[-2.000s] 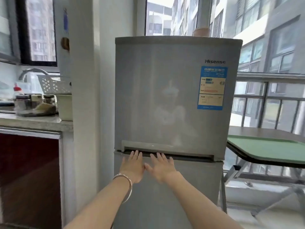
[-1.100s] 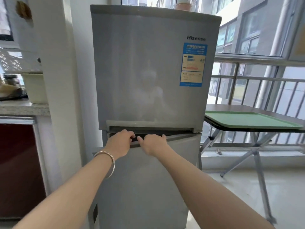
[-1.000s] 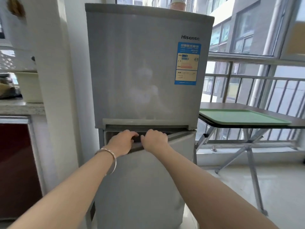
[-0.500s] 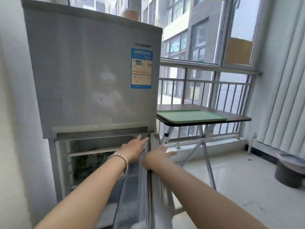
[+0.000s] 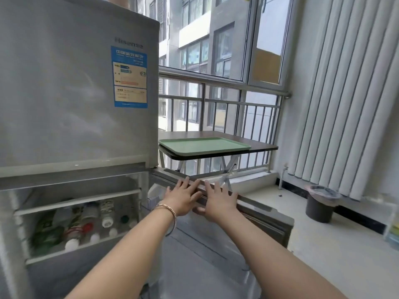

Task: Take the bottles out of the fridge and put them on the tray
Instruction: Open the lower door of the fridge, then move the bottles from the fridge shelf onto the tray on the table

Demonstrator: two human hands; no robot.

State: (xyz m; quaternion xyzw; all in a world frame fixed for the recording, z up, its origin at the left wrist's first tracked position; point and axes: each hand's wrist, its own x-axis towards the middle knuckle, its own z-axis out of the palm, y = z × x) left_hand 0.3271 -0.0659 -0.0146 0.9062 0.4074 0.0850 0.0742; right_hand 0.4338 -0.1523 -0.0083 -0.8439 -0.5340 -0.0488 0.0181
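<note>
Lower fridge door (image 5: 226,212) is being pressed by left hand (image 5: 183,199) and right hand (image 5: 218,203), fingers spread; bottles (image 5: 86,221) risk toppling if jolted.

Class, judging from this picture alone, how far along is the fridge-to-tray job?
Done: the lower fridge door is swung open. In hand: both the left hand and right hand rest flat on its top edge, holding nothing. Left: all the bottles lie on the shelf; the green tray holds none.

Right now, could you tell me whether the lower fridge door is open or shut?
Open. The lower door is swung wide, both hands on its top edge, and bottles show on the shelf inside.
</note>
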